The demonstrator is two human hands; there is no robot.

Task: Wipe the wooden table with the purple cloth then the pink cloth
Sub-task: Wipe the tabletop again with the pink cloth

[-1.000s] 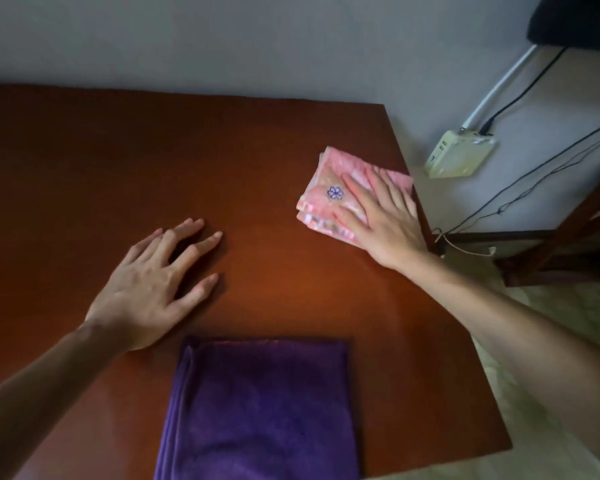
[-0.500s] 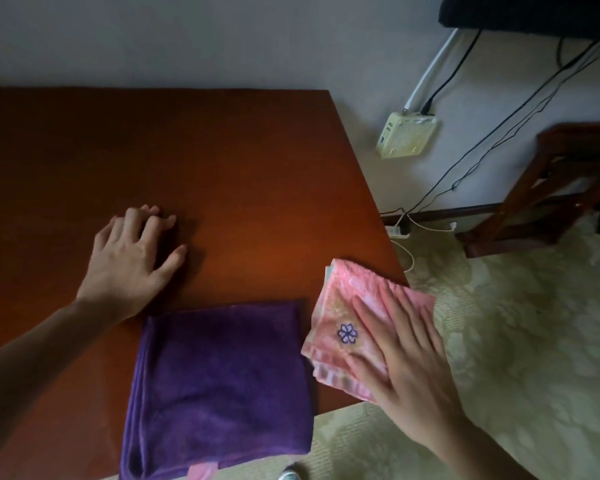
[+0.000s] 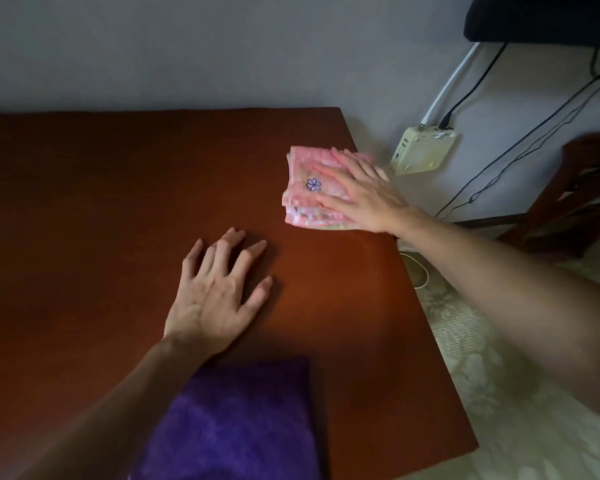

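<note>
Since half a second ago the right hand (image 3: 357, 199) has swept the pink cloth (image 3: 305, 188) from the near right edge up toward the far right corner of the wooden table (image 3: 118, 209); both are motion-blurred. Right hand lies flat, fingers straight and together, palm pressing on the cloth's right half. Cloth is folded into a rough square, layered edges showing at its near side, a small purple flower motif just left of the fingers.

Left hand (image 3: 215, 292) rests palm down on bare wood, fingers spread wide, holding nothing, well apart from the right hand. Table surface is smooth, reddish-brown, faintly glossy.

Purple cloth (image 3: 236, 420), plush and folded to a rectangle, lies just behind the left wrist at the near edge, partly under the forearm.

Beyond the right hand: cream plastic box (image 3: 425, 150) with cables on the wall; patterned floor below.
</note>
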